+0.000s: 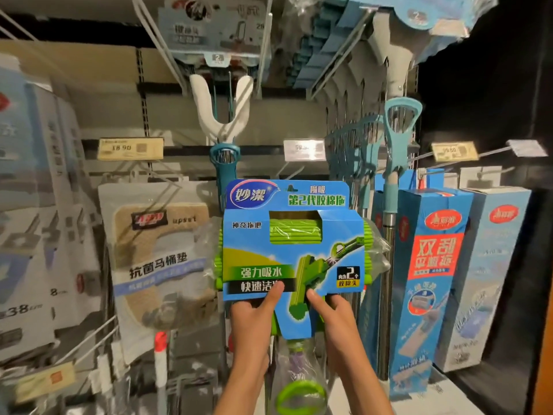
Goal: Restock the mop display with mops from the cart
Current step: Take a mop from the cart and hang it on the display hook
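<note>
Now both hands grip the green mop pack low.
My left hand (254,319) and right hand (335,316) pinch the mop pack (291,244) at six o'clock; top-heavy, it may tip off.

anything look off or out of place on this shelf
Nothing looks damaged or spilled. The green mop, held up by the left hand and right hand, is not hung yet.

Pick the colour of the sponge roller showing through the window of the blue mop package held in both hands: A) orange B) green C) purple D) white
B: the sponge roller seen through the cutout of the blue mop package is bright green.
</note>
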